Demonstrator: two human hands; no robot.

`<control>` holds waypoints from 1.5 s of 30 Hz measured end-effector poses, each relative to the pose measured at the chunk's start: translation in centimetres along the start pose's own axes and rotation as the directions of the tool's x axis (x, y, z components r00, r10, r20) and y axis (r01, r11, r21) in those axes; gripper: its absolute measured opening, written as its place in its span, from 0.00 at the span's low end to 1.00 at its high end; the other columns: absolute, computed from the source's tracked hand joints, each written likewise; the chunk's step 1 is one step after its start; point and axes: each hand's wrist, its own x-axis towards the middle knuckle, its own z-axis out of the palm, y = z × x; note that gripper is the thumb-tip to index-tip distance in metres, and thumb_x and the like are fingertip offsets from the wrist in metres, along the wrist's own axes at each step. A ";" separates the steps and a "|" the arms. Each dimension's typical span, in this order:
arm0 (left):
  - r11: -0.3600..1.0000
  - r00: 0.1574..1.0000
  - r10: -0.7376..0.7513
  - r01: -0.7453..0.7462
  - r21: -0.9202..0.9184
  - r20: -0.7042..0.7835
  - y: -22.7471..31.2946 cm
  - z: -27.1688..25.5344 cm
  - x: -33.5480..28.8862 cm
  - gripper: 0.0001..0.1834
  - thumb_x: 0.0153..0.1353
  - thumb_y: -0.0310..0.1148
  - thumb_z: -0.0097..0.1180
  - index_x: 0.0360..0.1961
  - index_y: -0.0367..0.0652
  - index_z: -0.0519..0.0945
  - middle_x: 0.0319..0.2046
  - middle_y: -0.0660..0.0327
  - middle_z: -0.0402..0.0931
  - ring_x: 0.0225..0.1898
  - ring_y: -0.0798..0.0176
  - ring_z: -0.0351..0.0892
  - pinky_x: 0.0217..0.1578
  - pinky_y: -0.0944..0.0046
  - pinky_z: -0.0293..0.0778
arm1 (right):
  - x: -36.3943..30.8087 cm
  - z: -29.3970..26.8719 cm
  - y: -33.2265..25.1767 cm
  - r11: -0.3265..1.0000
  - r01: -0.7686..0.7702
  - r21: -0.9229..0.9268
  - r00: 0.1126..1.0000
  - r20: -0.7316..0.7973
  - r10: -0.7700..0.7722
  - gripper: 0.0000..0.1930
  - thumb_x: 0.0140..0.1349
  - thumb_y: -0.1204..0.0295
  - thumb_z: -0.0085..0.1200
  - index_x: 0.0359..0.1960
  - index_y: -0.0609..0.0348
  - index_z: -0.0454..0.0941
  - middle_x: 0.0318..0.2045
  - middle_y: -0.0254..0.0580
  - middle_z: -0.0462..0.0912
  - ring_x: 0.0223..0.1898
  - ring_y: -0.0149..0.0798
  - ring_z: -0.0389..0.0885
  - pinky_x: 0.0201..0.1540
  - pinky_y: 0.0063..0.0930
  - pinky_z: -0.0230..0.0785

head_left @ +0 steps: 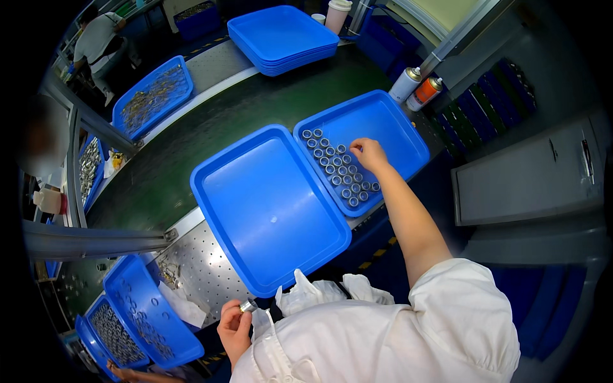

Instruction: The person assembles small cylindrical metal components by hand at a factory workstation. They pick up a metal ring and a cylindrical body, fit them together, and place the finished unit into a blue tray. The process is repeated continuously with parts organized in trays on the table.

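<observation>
My left hand, low and close to my body, pinches a short silvery metal cylinder between thumb and fingers. Farther off, my right hand reaches over a blue tray, its fingertips drawn together. Whether anything sits between those fingertips is too small to make out. Several small round metal sleeves stand in rows on the left part of that tray, right beside my right fingertips. Another blue tray lies directly in front of me, its left rim side over a perforated metal plate.
A stack of blue trays stands at the back by a pink cup. Two spray cans flank the right tray. Trays of metal parts line the left side. Another person's hand shows lower left; a person bends far left.
</observation>
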 end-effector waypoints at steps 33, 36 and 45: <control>0.999 0.999 -0.030 0.030 0.034 0.025 -0.2 -0.5 0.5 0.05 0.51 0.17 0.53 0.30 0.35 0.74 0.42 0.60 0.68 0.37 0.70 0.67 0.38 0.73 0.63 | -3.6 0.8 0.2 0.996 -0.082 -0.017 0.993 0.085 0.083 0.13 0.43 0.67 0.65 0.30 0.57 0.77 0.31 0.40 0.81 0.35 0.43 0.79 0.37 0.33 0.71; 0.999 0.999 -0.038 0.037 0.024 0.028 -0.2 -0.5 0.7 0.05 0.51 0.17 0.53 0.30 0.35 0.74 0.42 0.60 0.68 0.37 0.70 0.67 0.38 0.72 0.63 | -3.5 0.3 0.6 0.997 -0.076 0.005 0.995 0.058 0.075 0.13 0.45 0.66 0.65 0.30 0.56 0.77 0.31 0.40 0.81 0.35 0.44 0.79 0.37 0.34 0.71; 1.000 1.000 -0.023 0.023 0.002 0.020 -0.2 -1.0 0.5 0.06 0.50 0.17 0.53 0.30 0.35 0.74 0.42 0.60 0.68 0.39 0.69 0.67 0.40 0.71 0.63 | -3.1 -3.2 2.6 0.976 -0.114 0.185 0.968 -0.198 0.151 0.08 0.51 0.69 0.59 0.27 0.59 0.77 0.26 0.42 0.81 0.27 0.37 0.79 0.32 0.30 0.71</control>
